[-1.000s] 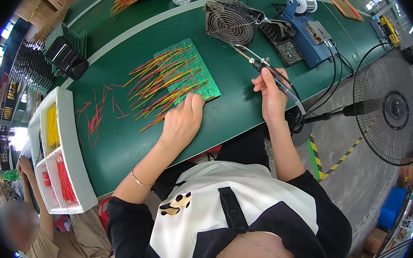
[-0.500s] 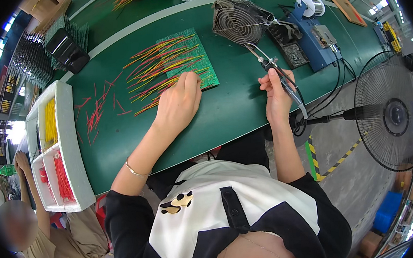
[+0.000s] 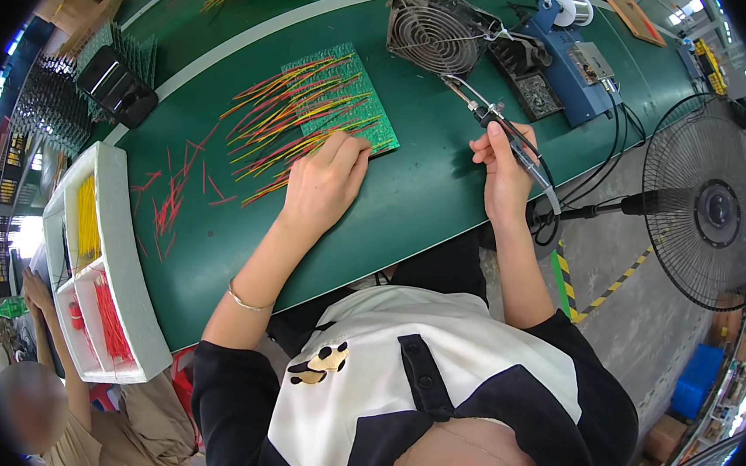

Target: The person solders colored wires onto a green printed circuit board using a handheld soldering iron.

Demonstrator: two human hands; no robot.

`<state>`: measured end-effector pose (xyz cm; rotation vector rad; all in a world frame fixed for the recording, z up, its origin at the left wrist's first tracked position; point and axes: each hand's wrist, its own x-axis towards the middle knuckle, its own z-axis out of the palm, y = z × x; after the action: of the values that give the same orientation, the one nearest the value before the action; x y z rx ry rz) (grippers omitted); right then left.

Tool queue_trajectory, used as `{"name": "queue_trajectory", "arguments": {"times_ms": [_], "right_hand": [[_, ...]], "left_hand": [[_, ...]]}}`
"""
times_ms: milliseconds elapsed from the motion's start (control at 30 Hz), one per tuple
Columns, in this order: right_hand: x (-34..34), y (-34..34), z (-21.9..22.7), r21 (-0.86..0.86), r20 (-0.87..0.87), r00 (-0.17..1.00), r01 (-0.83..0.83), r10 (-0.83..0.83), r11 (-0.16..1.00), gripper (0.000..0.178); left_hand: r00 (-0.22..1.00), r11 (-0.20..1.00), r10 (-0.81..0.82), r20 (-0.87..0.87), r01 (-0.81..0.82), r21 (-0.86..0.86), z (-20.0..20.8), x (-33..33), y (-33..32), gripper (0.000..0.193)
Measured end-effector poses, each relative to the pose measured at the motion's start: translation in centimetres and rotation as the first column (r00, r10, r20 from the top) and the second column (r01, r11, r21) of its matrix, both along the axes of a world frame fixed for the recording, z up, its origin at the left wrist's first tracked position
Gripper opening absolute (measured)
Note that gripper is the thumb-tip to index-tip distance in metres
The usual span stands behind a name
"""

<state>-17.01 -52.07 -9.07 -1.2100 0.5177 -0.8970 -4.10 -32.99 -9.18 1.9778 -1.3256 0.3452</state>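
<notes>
My right hand (image 3: 506, 174) is wrapped round a soldering iron (image 3: 520, 153) with a wire-feed tube, its tip pointing up and left toward the small fan. My left hand (image 3: 323, 182) is closed at the near edge of a green circuit board (image 3: 359, 74), fingers curled down over it. What its fingertips grip is hidden. Rows of red and yellow wires (image 3: 272, 118) stick out from the board to the left, some passing beside my left hand. The iron is well apart from the board.
A grimy small fan (image 3: 435, 40) stands behind the iron, beside a blue soldering station (image 3: 572, 73) with a solder spool (image 3: 564, 8). Loose red wires (image 3: 170, 209) lie left, by a white foam box (image 3: 120, 253) of wires. A pedestal fan (image 3: 714, 202) stands right; another person (image 3: 117, 437) sits left.
The view has shifted slightly. Both hands hold nearly the same pose, the left still at the board's near edge and the right still on the soldering iron.
</notes>
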Motion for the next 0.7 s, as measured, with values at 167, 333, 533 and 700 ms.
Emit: {"name": "queue_trajectory", "arguments": {"times_ms": [167, 333, 533, 700], "right_hand": [[0.0, 0.1, 0.0, -0.004, -0.015, 1.000, 0.006, -0.006, 1.000, 0.016], [-0.7, 0.4, -0.3, -0.009, -0.009, 0.999, -0.045, 0.045, 0.999, 0.017], [-2.5, 1.4, -0.3, 0.013, 0.014, 0.974, -0.225, 0.225, 0.974, 0.016], [-2.7, 1.7, -0.3, -0.024, -0.042, 0.965, -0.259, 0.257, 0.966, 0.018]], "left_hand": [[0.999, 1.000, 0.017, -0.035, -0.018, -0.010, -0.2, 0.0, 0.0, 0.009], [0.999, 0.999, 0.029, -0.034, -0.028, 0.020, 0.0, -0.1, 0.1, 0.008], [0.999, 0.999, 0.029, -0.027, -0.029, 0.018, 0.1, -0.1, 0.1, 0.008], [1.000, 1.000, 0.015, 0.017, -0.015, 0.014, -0.4, 0.2, 0.1, 0.008]]}}
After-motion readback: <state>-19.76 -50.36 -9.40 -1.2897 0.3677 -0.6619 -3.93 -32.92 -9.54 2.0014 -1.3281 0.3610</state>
